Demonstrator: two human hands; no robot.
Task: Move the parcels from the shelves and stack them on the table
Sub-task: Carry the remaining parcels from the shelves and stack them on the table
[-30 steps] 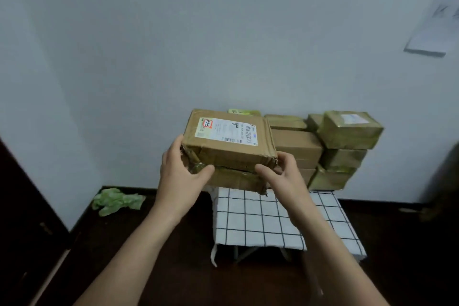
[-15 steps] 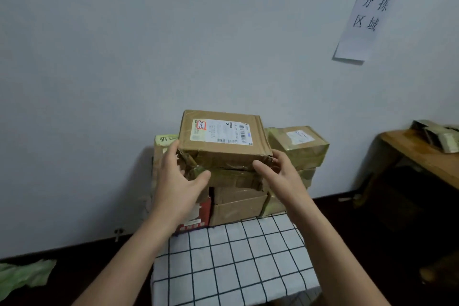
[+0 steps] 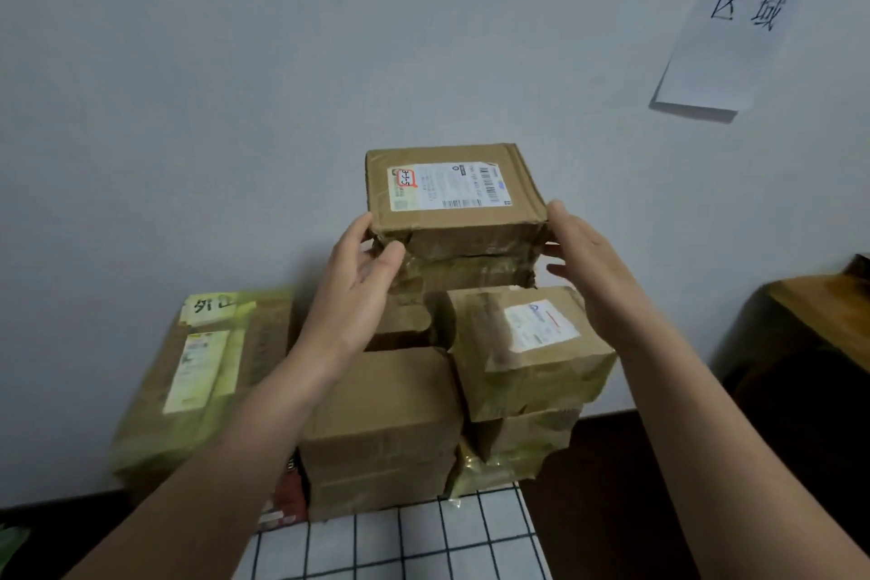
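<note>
A brown cardboard parcel (image 3: 452, 221) with a white shipping label on top sits at the top of the parcel stack, against the wall. My left hand (image 3: 362, 278) holds its left front corner, thumb on the taped front face and fingers along the side. My right hand (image 3: 584, 264) lies with straight fingers against the parcel's right edge. Below are a taped parcel with a white label (image 3: 527, 353), a plain brown box (image 3: 381, 433) and a large yellow-taped box (image 3: 202, 372) on the left. The table's checked cloth (image 3: 423, 542) shows in front.
A paper sign with handwritten characters (image 3: 748, 14) hangs on the white wall at the upper right. A wooden table corner (image 3: 819, 301) is at the right edge. Dark floor lies on both sides of the checked table.
I have stepped closer and the parcel has gone up and back onto the top of the stack. My right hand's fingers have straightened along its side.
</note>
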